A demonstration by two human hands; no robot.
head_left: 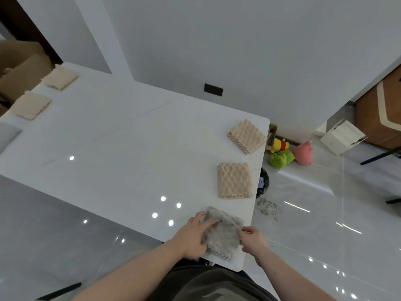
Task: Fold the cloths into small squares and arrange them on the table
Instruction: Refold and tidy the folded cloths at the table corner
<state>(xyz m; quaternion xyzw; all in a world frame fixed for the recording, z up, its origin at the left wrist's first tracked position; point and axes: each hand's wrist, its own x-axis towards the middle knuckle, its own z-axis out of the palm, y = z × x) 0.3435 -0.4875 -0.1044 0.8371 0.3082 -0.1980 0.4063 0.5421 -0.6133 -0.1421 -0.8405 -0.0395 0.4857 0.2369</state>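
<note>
A fluffy grey cloth (223, 235) lies folded near the front right corner of the white table (130, 148). My left hand (193, 235) rests on the cloth's left side, fingers spread over it and its upper fold. My right hand (252, 240) pinches the cloth's right edge. Two folded beige cloths lie along the table's right edge: one (234, 180) just beyond the grey cloth, another (247, 136) at the far right corner. Two more folded beige cloths (61, 77) (30, 105) lie at the far left.
A grey folded item (7, 135) sits at the table's left edge. On the floor to the right are plush toys (290, 152), a dark bin (263, 182), a grey patch (269, 208) and a white box (340, 137). Cardboard boxes (19, 68) stand far left.
</note>
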